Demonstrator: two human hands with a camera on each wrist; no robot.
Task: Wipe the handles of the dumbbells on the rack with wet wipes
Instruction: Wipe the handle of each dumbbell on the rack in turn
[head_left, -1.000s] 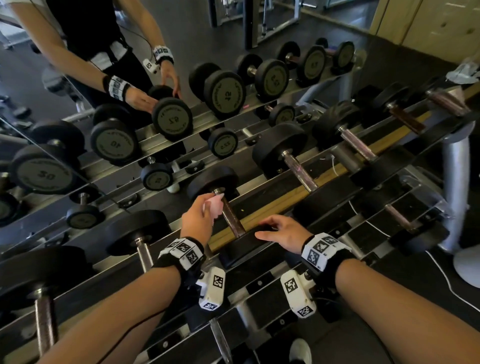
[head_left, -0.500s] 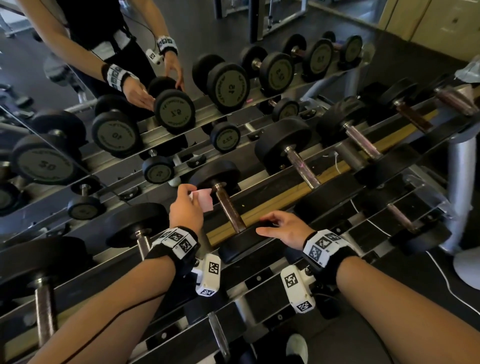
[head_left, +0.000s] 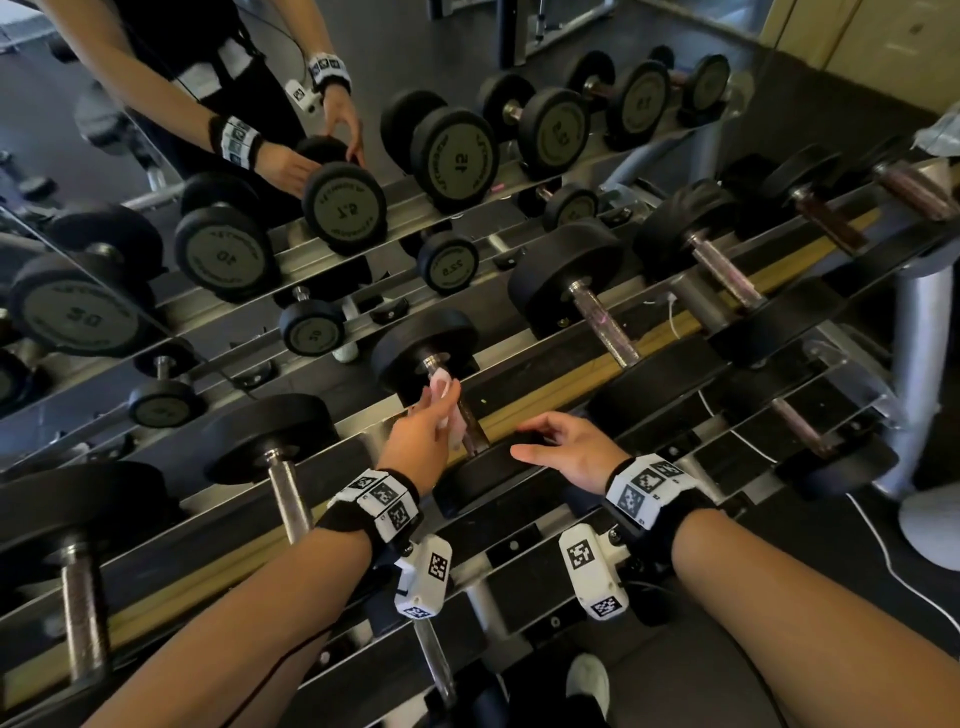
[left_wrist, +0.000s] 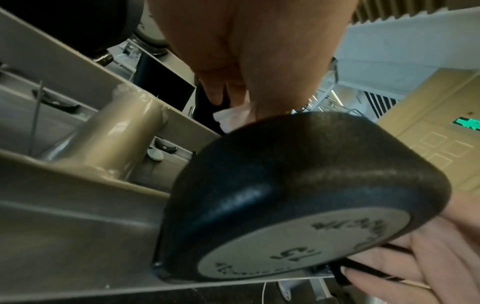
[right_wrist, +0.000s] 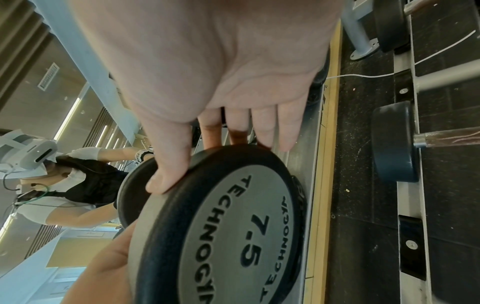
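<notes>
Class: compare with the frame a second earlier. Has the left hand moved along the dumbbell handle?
Yes. The left hand, holding the wipe, slid up the handle toward the far weight head.

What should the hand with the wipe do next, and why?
Probably slide the wet wipe down the handle toward the near weight. The left hand holds the wipe high on the handle, near the far weight, so the lower part looks unwiped. The right hand rests on the near weight, steadying it.
</notes>
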